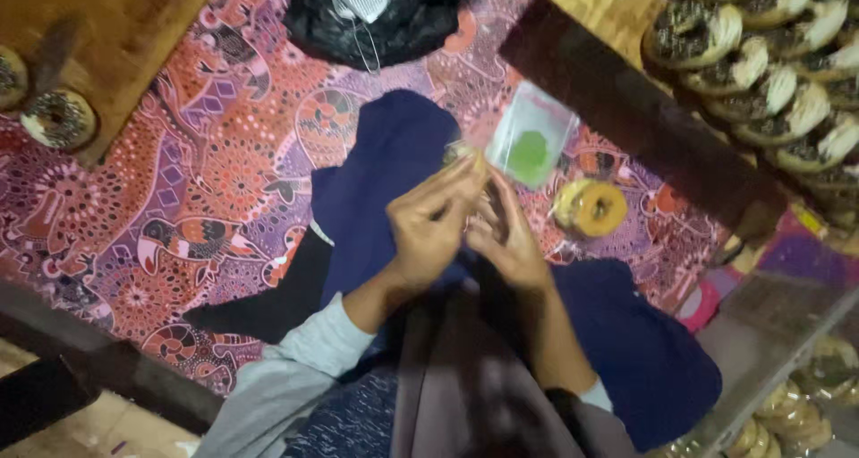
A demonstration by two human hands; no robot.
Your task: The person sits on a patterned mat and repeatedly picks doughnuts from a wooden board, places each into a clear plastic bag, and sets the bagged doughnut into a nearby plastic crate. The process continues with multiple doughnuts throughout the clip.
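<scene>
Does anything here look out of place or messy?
One thing: a wrapped yellow-glazed donut lies alone on the patterned cloth, away from the trays of donuts. Both hands, left hand and right hand, pinch something small I cannot make out. Nothing looks spilled.

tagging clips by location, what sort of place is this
Probably a small home doughnut stall or packing spot: rows of iced doughnuts fill a tray, a wrapped doughnut lies on the patterned mat, and more sit bagged.
</scene>
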